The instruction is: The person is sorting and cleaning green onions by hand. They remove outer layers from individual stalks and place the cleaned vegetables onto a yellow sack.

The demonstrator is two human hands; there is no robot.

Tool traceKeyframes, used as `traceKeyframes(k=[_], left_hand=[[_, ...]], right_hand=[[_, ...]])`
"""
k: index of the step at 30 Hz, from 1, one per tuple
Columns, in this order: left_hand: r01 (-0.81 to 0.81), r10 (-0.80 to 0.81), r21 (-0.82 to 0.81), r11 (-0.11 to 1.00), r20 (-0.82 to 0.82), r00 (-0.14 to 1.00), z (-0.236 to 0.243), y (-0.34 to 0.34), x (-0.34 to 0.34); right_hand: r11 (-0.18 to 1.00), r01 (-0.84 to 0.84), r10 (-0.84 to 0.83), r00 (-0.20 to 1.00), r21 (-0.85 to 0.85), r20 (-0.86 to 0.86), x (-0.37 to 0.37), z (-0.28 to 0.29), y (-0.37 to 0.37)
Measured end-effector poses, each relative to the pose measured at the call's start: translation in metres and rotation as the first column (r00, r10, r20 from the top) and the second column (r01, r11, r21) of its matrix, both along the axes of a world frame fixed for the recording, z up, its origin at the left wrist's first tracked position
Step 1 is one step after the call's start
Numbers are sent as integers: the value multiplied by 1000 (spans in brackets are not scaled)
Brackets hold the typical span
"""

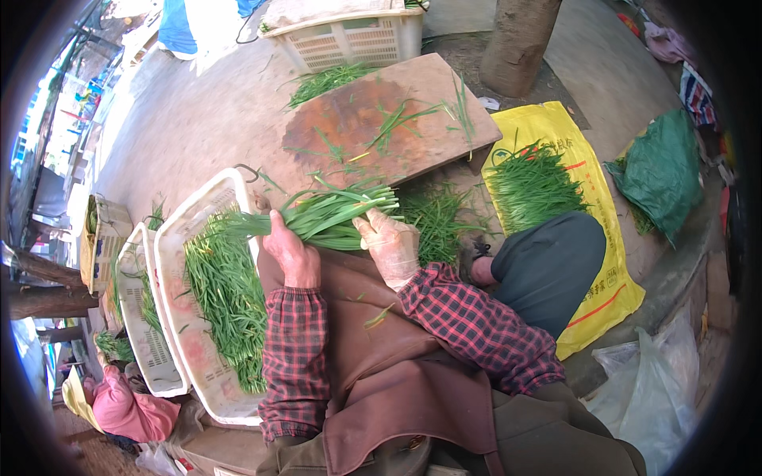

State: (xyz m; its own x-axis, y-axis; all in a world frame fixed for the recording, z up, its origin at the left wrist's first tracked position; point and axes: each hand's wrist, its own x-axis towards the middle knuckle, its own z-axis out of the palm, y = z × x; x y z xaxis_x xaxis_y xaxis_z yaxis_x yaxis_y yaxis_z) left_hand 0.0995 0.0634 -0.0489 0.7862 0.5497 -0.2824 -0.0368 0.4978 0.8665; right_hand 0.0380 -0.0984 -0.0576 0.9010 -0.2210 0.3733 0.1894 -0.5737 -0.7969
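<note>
A bunch of green garlic chives (333, 216) lies across my lap, above a brown apron (357, 301). My left hand (291, 252) is closed around its leafy side, the thumb pointing up. At the pale stem ends, my right hand (390, 244), in a thin whitish glove, has its fingers closed on the bunch. The leaf tips reach over a white plastic crate (230, 189) at my left, which holds many more chives (226, 309). On a yellow woven sack (615, 270) to my right lies a neat pile of chives (533, 189).
A low wooden table (436, 75) with scattered leaves stands ahead. Loose chives (436, 226) lie on the ground beneath its near edge. Another crate (349, 44) and a tree trunk (520, 47) are farther off. A person in pink (131, 408) sits at the far left, beyond a second crate (147, 349).
</note>
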Motion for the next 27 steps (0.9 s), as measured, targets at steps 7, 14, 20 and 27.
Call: traceKeyframes(k=[7,14,20,27], left_hand=[[27,-39,128,991,92,995,12,-28,-6],[48,-99,200,979,254,962,19,-1,8],[98,-157,254,962,226,961,38,0,1],[296,-323,158,942,190,927,40,11,-1]], right_hand=[[881,-132,275,924,-453,267,-16,17,9],[730,-397,362,915,-556,-178,-56,-40,-60],[948,-53,181,901,315,-393,-25,15,-62],[931,-6,79,979,365,-186,2,-7,-72]])
